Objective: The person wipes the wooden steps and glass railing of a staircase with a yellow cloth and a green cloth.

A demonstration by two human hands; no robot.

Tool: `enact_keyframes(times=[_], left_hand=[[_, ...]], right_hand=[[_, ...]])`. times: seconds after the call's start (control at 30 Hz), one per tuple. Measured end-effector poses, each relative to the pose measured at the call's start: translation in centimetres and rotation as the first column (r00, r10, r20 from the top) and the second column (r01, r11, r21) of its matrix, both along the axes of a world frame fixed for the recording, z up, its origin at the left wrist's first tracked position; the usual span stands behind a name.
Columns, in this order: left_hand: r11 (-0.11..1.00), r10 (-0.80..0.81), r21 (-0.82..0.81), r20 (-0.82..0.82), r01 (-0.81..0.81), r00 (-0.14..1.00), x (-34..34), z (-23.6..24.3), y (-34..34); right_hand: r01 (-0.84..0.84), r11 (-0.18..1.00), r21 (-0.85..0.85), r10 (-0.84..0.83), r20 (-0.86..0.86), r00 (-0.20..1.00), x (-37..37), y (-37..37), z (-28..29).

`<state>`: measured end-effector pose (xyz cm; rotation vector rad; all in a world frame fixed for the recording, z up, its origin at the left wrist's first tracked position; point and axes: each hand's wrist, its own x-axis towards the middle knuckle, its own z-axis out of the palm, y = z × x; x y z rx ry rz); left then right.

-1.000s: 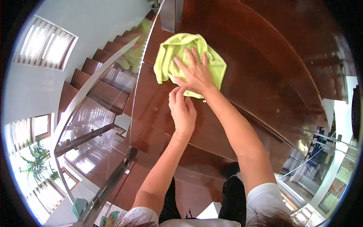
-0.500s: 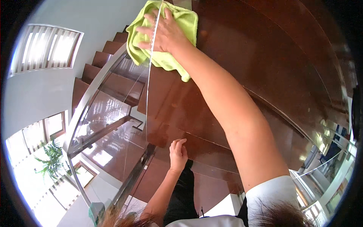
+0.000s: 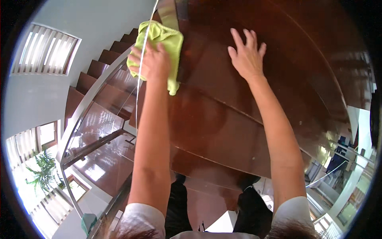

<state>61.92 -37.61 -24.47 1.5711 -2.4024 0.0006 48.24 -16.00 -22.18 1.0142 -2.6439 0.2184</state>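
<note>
A lime-green cloth lies bunched over the upper edge of a clear glass panel, at the far left of the brown steps. My left hand is on the cloth and holds it against the glass edge, with some fingers on the panel's far side. The cloth's lower corner hangs toward the step. To the right, my right hand rests on a polished brown stair tread. Its fingers are spread and it holds nothing.
A curved metal handrail bends along the left, with more stairs rising behind it. Windows and a green plant show lower left. My feet stand on a lower step. Railings are at the right.
My right hand has let go of the cloth and moved right onto the tread. My left hand has reached up from low down and taken the cloth, which now sits a little lower and further left.
</note>
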Motion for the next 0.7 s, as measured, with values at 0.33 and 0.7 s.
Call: enact_keyframes(times=[0.33,0.7], left_hand=[[0.919,-0.1,0.37,-0.113,0.135,0.989,-9.3,-0.3,-8.8],[0.529,-0.181,0.504,-0.719,0.683,0.671,-19.4,-4.2,-16.5]], right_hand=[[0.167,0.97,0.176,-0.191,0.132,0.973,-4.0,4.1,-1.0],[0.117,0.99,0.085,-0.132,0.207,0.969,-4.8,3.9,-1.1]])
